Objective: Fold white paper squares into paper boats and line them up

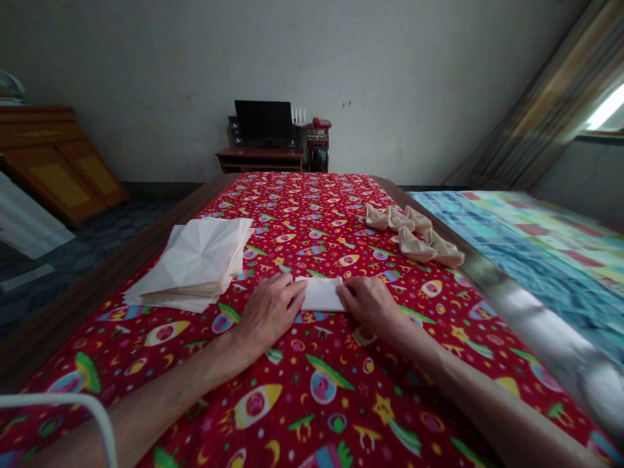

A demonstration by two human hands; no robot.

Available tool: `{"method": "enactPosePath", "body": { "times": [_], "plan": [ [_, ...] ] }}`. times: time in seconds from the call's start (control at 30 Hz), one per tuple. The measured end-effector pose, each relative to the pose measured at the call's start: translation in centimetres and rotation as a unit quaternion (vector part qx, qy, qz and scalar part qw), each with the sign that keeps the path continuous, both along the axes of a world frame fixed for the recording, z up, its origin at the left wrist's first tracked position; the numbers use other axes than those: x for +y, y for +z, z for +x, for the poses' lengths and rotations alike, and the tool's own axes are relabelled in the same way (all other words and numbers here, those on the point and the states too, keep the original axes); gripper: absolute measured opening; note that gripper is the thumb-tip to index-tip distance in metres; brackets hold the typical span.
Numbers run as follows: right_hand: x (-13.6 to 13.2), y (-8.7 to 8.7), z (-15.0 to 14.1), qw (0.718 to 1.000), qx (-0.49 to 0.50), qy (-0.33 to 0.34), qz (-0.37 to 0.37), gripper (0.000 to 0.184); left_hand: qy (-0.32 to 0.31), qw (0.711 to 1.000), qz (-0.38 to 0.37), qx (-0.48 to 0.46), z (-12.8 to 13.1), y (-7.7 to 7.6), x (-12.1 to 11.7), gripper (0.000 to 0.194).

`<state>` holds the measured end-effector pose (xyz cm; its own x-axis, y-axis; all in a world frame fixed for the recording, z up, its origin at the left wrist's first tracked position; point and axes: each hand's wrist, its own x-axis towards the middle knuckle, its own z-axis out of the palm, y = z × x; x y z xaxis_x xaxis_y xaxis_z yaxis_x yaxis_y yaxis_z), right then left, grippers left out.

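A white sheet of paper folded into a small flat rectangle lies on the red patterned cloth in front of me. My left hand grips its left end, thumb and fingers closed at the edge. At the right end, my right hand holds it in the same way, fingers curled. The fingertips partly cover both ends of the paper. To the left of my hands sits a stack of creased white paper sheets. Several folded paper boats stand in two rows at the right, beyond my right hand.
The red cloth covers a long dark-edged table. A bed with a colourful sheet adjoins on the right. Against the far wall stand a monitor and a red telephone. A white cable curves in at lower left.
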<state>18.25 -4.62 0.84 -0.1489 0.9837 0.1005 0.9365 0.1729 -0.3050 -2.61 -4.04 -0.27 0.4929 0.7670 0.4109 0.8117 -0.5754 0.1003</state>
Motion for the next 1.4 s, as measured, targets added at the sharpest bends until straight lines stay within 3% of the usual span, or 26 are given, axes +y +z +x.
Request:
{"method": "enactPosePath", "body": {
  "times": [0.13, 0.27, 1.03, 1.2, 1.27, 1.33, 1.4],
  "plan": [
    [0.3, -0.1, 0.0, 1.000, -0.027, -0.002, -0.001, 0.035, -0.095, 0.995, 0.031, -0.030, 0.2, -0.3, -0.4, 0.024],
    [0.3, -0.2, 0.0, 1.000, -0.029, 0.003, 0.006, 0.036, -0.159, 0.987, 0.012, -0.020, 0.5, -0.6, -1.2, 0.031],
    [0.7, -0.1, -0.1, 0.999, -0.032, 0.005, 0.004, 0.035, -0.160, 0.985, -0.036, 0.050, 0.8, 0.0, -2.6, 0.038],
    [-1.3, 0.9, 0.4, 0.994, -0.077, -0.026, 0.073, 0.033, -0.154, 0.985, -0.042, 0.064, 0.7, -0.1, -2.7, 0.038],
    [-2.9, 0.9, 0.3, 0.988, -0.079, 0.024, 0.130, 0.034, -0.160, 0.984, -0.043, 0.059, 0.6, -0.1, -2.7, 0.038],
    [-4.4, 0.6, 0.0, 0.974, -0.054, 0.152, 0.159, 0.034, -0.161, 0.985, -0.041, 0.055, 0.7, -0.1, -2.7, 0.038],
    [-5.6, 0.1, -0.2, 0.952, -0.065, 0.235, 0.186, 0.039, -0.156, 0.985, -0.038, 0.057, 0.8, 0.0, -2.7, 0.038]
  ]
}}
